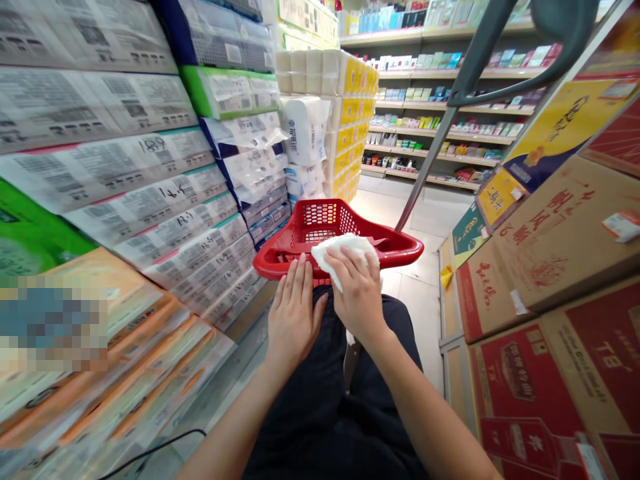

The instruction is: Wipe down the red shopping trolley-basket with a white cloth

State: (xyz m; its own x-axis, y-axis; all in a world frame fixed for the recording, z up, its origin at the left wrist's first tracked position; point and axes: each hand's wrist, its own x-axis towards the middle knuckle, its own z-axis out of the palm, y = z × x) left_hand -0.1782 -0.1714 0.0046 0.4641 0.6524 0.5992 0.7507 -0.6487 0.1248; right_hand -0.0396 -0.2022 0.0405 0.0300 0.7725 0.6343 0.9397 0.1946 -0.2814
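A red plastic shopping basket (300,227) with latticed walls stands in front of my knees. My left hand (294,310) lies with straight fingers against the near rim, fingertips on the edge, holding nothing. In my right hand (357,287) is a white cloth (320,257), pressed over the rim right of the middle. The cloth covers that part of the rim and is partly hidden under my fingers. A metal pole (425,167) with a grey handle (463,90) slants up from behind the basket's right side.
Stacks of wrapped paper packs (165,200) rise close on the left, with orange packs (125,373) lower down. Cardboard cartons (560,247) line the right. Shelves of small goods (440,107) stand at the back. Pale floor tiles (420,280) show between. A black cable (165,441) lies lower left.
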